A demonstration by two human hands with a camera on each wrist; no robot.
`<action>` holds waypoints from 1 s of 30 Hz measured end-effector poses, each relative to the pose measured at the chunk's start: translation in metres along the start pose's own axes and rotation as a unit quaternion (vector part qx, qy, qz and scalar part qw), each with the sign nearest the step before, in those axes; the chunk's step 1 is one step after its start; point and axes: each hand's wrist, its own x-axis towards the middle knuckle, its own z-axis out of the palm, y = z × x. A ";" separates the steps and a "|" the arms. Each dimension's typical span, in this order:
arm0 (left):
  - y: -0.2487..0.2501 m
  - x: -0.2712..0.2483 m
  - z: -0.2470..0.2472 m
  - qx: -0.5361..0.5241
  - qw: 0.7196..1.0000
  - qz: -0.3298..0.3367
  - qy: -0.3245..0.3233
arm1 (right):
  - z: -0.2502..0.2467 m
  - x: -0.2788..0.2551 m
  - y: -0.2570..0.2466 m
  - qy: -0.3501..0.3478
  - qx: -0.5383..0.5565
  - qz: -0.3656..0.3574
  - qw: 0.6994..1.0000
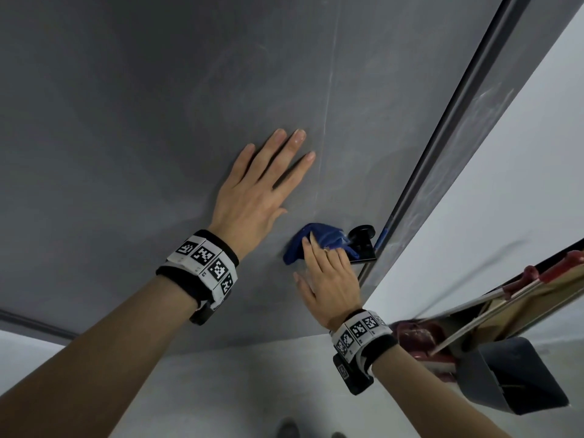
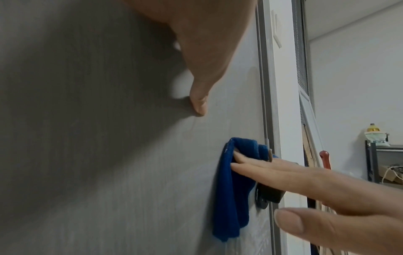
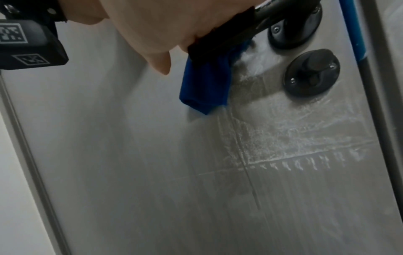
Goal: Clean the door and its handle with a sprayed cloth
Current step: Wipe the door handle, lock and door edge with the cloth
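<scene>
My left hand lies flat and open on the grey door, fingers straight; its thumb touches the panel. Below and to the right, the right hand presses a blue cloth with straight fingers onto the black lever handle. The cloth hangs over the lever and down the door. In the right wrist view the lever runs under my palm, with the cloth drooping beneath it. Wet wipe streaks cover the door under a round black lock knob.
The door's closing edge and grey frame run just right of the handle, with a strip of blue tape on the edge. Beyond is a white wall. A grey dustpan and red-handled tools stand at the right.
</scene>
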 end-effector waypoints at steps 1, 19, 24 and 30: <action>0.000 0.000 -0.001 -0.002 1.000 -0.001 -0.002 | -0.001 -0.001 0.000 0.001 0.004 -0.001 1.000; 0.055 -0.027 0.018 -0.149 0.987 0.048 0.029 | -0.045 0.034 0.083 0.223 0.236 0.231 0.917; 0.087 -0.045 0.038 -0.247 0.966 0.052 -0.059 | -0.042 0.009 0.101 0.275 0.385 0.265 0.840; 0.118 -0.054 0.073 -0.293 0.954 -0.009 -0.060 | -0.024 -0.043 0.128 0.289 0.442 0.255 0.810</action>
